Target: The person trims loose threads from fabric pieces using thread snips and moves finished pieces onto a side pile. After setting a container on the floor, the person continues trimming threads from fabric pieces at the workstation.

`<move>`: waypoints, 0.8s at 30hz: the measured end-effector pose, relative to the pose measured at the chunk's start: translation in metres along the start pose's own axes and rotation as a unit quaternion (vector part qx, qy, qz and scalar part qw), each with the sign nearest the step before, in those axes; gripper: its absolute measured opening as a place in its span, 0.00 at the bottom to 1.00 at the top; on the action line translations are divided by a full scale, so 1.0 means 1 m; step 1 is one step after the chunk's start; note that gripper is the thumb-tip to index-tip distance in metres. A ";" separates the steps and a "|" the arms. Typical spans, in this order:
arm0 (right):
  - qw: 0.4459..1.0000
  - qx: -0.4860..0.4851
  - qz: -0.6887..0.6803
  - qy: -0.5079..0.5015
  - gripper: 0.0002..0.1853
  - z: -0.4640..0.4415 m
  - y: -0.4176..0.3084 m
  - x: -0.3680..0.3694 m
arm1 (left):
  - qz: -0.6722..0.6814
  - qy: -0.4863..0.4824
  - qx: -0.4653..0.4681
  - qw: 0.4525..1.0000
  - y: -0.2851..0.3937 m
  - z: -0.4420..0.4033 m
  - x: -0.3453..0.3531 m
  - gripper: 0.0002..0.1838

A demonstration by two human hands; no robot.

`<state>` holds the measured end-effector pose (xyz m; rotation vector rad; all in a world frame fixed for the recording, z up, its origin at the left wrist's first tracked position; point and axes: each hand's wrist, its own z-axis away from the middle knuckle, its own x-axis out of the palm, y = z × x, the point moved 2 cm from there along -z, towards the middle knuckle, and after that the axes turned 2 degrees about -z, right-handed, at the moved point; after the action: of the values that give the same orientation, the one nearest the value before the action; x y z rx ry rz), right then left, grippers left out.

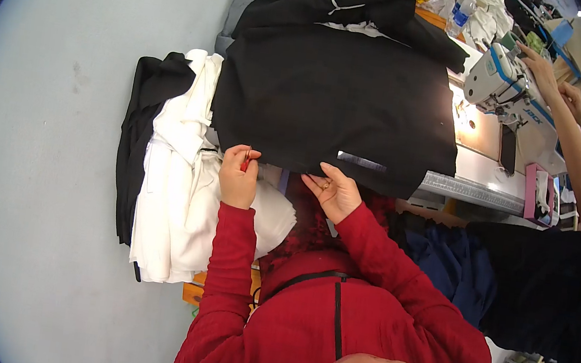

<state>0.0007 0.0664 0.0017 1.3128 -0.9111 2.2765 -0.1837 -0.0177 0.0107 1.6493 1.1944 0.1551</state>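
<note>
A large black fabric piece (344, 101) lies spread out in front of me, its near edge between my two hands. My left hand (238, 179) is closed at the left part of that edge, with a small red object (245, 164) in its fingers; its kind is too small to make out. My right hand (336, 193) pinches the near edge further right, thumb and fingers together, a ring on one finger. A shiny strip (362, 161) shows on the black fabric above my right hand.
White fabric (172, 174) and black cloth (137, 163) are piled at the left. A sewing machine (506, 77), a metal ruler (474, 192), a phone (507, 150) and a pink box (537, 194) are at the right. A co-worker's arms (579, 137) reach over the machine.
</note>
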 end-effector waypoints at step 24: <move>0.996 0.022 0.078 0.026 0.07 0.002 0.006 -0.005 | 0.308 -0.194 -0.347 0.865 0.050 0.075 0.045 0.11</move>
<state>0.0007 0.0606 -0.0042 1.2337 -0.9821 2.4488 -0.0849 -0.0307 -0.0035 1.2597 0.2072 0.5558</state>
